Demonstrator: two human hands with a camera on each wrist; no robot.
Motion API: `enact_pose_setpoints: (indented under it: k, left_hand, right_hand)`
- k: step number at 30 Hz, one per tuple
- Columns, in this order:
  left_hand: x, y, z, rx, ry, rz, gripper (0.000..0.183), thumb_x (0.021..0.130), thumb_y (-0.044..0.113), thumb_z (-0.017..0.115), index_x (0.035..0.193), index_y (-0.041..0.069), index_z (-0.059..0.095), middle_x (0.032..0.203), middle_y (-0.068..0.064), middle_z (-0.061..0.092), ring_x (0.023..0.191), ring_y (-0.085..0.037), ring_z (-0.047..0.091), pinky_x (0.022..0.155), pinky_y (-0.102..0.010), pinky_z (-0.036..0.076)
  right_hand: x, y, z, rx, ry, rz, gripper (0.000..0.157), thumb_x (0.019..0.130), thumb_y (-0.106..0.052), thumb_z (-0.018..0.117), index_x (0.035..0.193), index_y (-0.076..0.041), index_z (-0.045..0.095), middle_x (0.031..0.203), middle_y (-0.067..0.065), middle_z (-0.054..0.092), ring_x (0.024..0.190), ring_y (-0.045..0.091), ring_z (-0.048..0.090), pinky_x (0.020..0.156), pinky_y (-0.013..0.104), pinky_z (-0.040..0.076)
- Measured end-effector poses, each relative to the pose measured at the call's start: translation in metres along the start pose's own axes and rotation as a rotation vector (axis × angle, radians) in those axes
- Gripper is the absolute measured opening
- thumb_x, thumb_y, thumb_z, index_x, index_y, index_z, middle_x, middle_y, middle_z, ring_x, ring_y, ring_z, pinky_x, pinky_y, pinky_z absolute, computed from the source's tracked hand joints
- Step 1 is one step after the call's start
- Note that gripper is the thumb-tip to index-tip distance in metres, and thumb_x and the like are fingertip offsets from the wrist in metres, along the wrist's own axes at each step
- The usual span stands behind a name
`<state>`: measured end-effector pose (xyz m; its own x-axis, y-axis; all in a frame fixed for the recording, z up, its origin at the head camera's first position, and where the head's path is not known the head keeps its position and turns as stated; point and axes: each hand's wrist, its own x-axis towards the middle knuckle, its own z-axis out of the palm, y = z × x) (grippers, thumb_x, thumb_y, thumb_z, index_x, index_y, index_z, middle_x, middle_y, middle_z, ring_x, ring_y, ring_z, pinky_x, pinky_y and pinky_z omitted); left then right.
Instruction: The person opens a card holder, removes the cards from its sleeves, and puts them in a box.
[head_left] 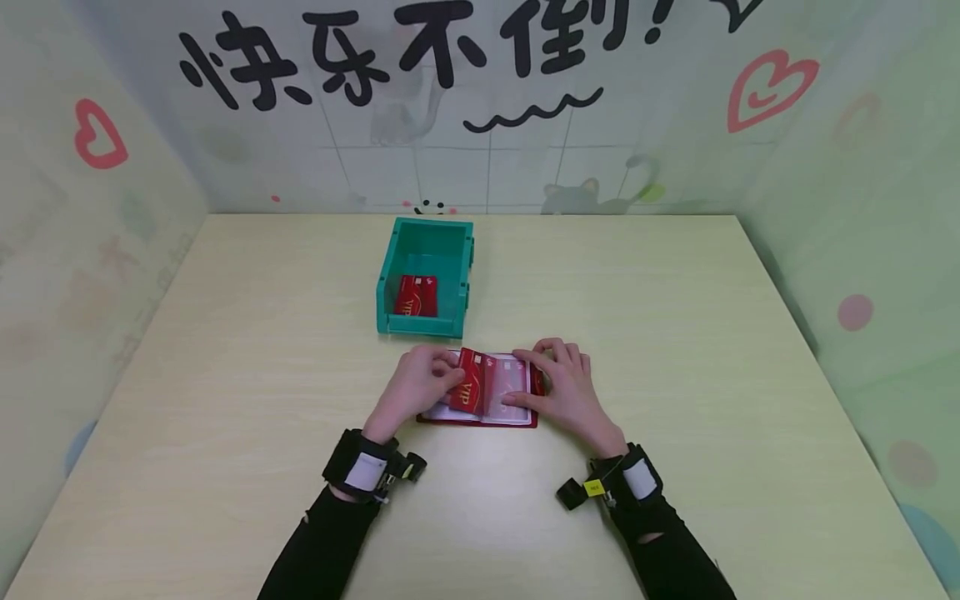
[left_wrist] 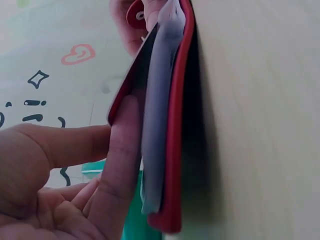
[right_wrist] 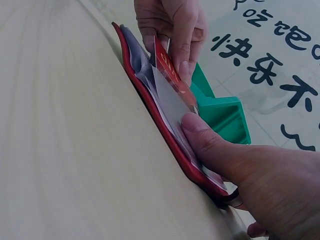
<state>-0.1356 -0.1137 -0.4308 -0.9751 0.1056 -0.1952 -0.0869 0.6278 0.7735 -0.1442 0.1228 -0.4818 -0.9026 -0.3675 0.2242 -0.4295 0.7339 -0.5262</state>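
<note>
A red card holder (head_left: 477, 423) with clear sleeves (head_left: 513, 379) lies open on the table. My left hand (head_left: 426, 382) pinches a red VIP card (head_left: 471, 382) by its left side, tilted above the pages. In the right wrist view, the card's right end meets a translucent sleeve (right_wrist: 170, 102); whether it is inside is unclear. My right hand (head_left: 562, 387) grips the holder's right side, thumb (right_wrist: 202, 132) on the sleeve and index finger at the far edge. Seen from the left wrist, one left finger (left_wrist: 125, 145) lies between the card and the pages.
Just behind the holder stands a teal open bin (head_left: 459, 327) with red VIP cards (head_left: 416, 296) in it. Printed walls (head_left: 480, 175) border the pale table (head_left: 225, 375) at the back and both sides.
</note>
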Motion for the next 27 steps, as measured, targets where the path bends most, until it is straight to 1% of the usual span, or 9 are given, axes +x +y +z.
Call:
enact_pose_setpoints:
  k: [4,9,11,14,17,20,23,27]
  left_hand:
    - [-0.001,0.000,-0.013,-0.004,0.018,-0.002,0.032,0.089,0.012,0.067,0.117,-0.003,0.062,0.103,-0.017,0.068,0.089,-0.028,0.062,0.074,-0.041,0.058]
    - [0.004,0.003,-0.038,-0.034,0.067,0.040,0.039,0.092,0.006,0.062,0.128,-0.005,0.053,0.104,-0.021,0.065,0.091,-0.031,0.063,0.077,-0.043,0.057]
    - [0.008,0.005,-0.046,-0.044,0.122,0.070,0.042,0.093,0.004,0.059,0.132,-0.005,0.048,0.104,-0.023,0.065,0.090,-0.032,0.063,0.077,-0.045,0.057]
    - [0.017,0.006,-0.053,-0.042,0.230,0.136,0.044,0.093,-0.001,0.057,0.134,-0.004,0.042,0.107,-0.024,0.062,0.091,-0.034,0.061,0.078,-0.048,0.056]
    - [0.027,0.005,-0.055,-0.022,0.338,0.199,0.040,0.090,-0.008,0.056,0.129,-0.005,0.045,0.107,-0.026,0.060,0.092,-0.035,0.058,0.079,-0.050,0.055]
    - [0.038,0.004,-0.053,0.038,0.406,0.233,0.037,0.087,-0.010,0.058,0.123,-0.007,0.052,0.112,-0.027,0.059,0.099,-0.036,0.055,0.085,-0.051,0.053]
    - [0.045,0.006,-0.048,0.134,0.436,0.236,0.041,0.082,-0.012,0.064,0.123,-0.009,0.055,0.119,-0.027,0.056,0.108,-0.038,0.052,0.088,-0.052,0.051]
    - [0.051,0.010,-0.042,0.238,0.443,0.244,0.051,0.076,-0.013,0.070,0.125,-0.010,0.056,0.129,-0.026,0.049,0.116,-0.039,0.048,0.086,-0.053,0.051]
  right_hand:
    - [-0.001,0.000,0.000,-0.003,0.003,0.004,0.068,0.070,-0.049,0.079,0.127,-0.016,0.063,0.117,0.010,0.046,0.110,0.027,0.034,0.092,0.050,0.031]
    - [-0.001,0.001,0.001,-0.013,0.010,-0.005,0.068,0.069,-0.051,0.078,0.126,-0.017,0.064,0.116,0.009,0.046,0.108,0.026,0.034,0.091,0.050,0.030]
    - [-0.001,0.002,0.002,-0.014,0.011,-0.009,0.068,0.069,-0.052,0.078,0.126,-0.016,0.064,0.116,0.009,0.046,0.108,0.026,0.034,0.090,0.049,0.030]
    - [-0.001,0.003,0.002,-0.016,0.013,-0.011,0.067,0.069,-0.052,0.078,0.125,-0.017,0.064,0.115,0.009,0.046,0.108,0.027,0.034,0.090,0.049,0.030]
    - [-0.001,0.003,0.002,-0.020,0.012,-0.012,0.067,0.070,-0.052,0.077,0.125,-0.017,0.064,0.115,0.009,0.047,0.108,0.027,0.034,0.091,0.049,0.030]
    - [-0.001,0.003,0.002,-0.020,0.011,-0.007,0.067,0.069,-0.052,0.077,0.125,-0.018,0.064,0.115,0.008,0.047,0.109,0.026,0.034,0.090,0.049,0.031]
    - [-0.001,0.004,0.003,-0.021,0.010,-0.001,0.067,0.069,-0.053,0.077,0.125,-0.018,0.064,0.115,0.008,0.047,0.109,0.025,0.034,0.090,0.048,0.031]
    - [-0.001,0.004,0.004,-0.026,0.012,0.001,0.067,0.069,-0.053,0.077,0.125,-0.018,0.064,0.115,0.007,0.047,0.109,0.025,0.034,0.090,0.048,0.031]
